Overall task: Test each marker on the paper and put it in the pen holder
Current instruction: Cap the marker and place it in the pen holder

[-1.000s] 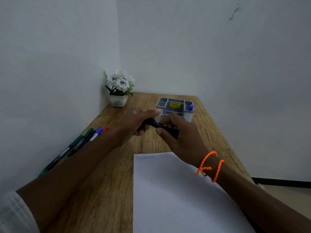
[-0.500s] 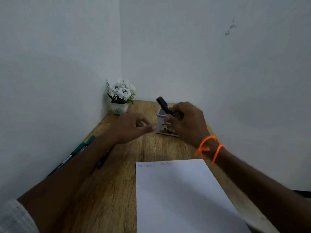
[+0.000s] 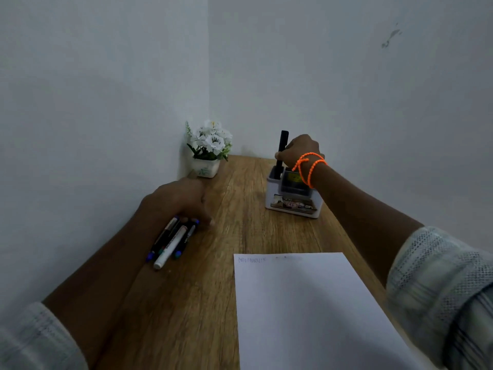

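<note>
My right hand [image 3: 300, 149], with orange bands on the wrist, grips a black marker [image 3: 281, 152] upright. The marker's lower end stands in the left compartment of the white pen holder [image 3: 292, 201] at the back right of the table. My left hand [image 3: 176, 200] lies palm down over the far ends of several markers [image 3: 170, 240] on the table's left side, fingers spread and touching them. A white sheet of paper [image 3: 306, 311] lies near me, with faint scribbles along its top edge.
A small white pot of white flowers [image 3: 209, 149] stands in the back corner. Walls close in the wooden table [image 3: 240, 231] on the left and behind. The table's right edge runs under my right forearm.
My right hand has carried the black marker from mid-table to the holder and turned it upright into a compartment. My left hand has let go of it and moved left onto the loose markers.
</note>
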